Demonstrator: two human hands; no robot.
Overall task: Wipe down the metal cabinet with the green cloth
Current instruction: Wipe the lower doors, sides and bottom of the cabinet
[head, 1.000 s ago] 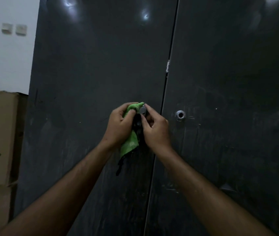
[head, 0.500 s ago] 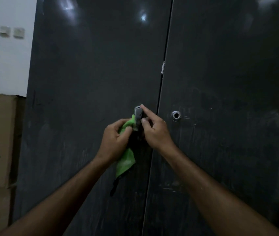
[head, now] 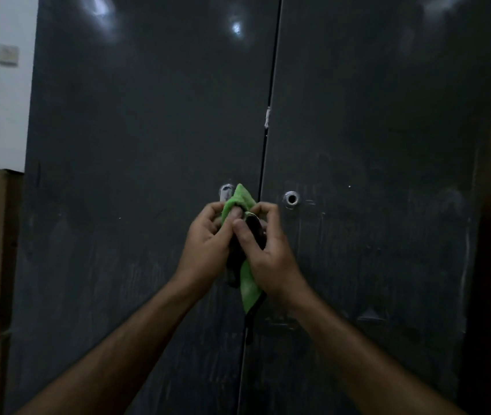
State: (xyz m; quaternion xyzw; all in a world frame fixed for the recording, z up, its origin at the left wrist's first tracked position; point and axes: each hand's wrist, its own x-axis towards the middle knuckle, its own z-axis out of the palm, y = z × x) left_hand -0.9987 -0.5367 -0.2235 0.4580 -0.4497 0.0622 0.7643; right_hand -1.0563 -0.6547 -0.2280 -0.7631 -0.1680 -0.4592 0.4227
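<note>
Bunching the green cloth (head: 246, 277) between both hands, the person stood square to the metal cabinet (head: 148, 145), right in front of the seam where its two dark doors met. The left hand (head: 205, 250) had its fingers curled round the upper fold of the cloth, so its grip was closed on fabric; the right hand (head: 268, 253) pinched the same bundle from the other side, thumb laid across it. A tail of cloth hung down below the wrists, and a dark strip dangled with it. Whether the cloth touched the door could not be told.

Just above the hands sat the silver handle (head: 226, 191) on the left door, and a round lock (head: 291, 199) on the right door, near the seam. Both doors showed pale streaks and smudges lower down.

By my reckoning the step in hand was refolding the cloth to a clean face. Doing it well would mean making a flat pad, tucking the loose tail in so it would not drag, then pressing with an open palm and working in overlapping strokes from top to bottom, going round the handle and lock.
</note>
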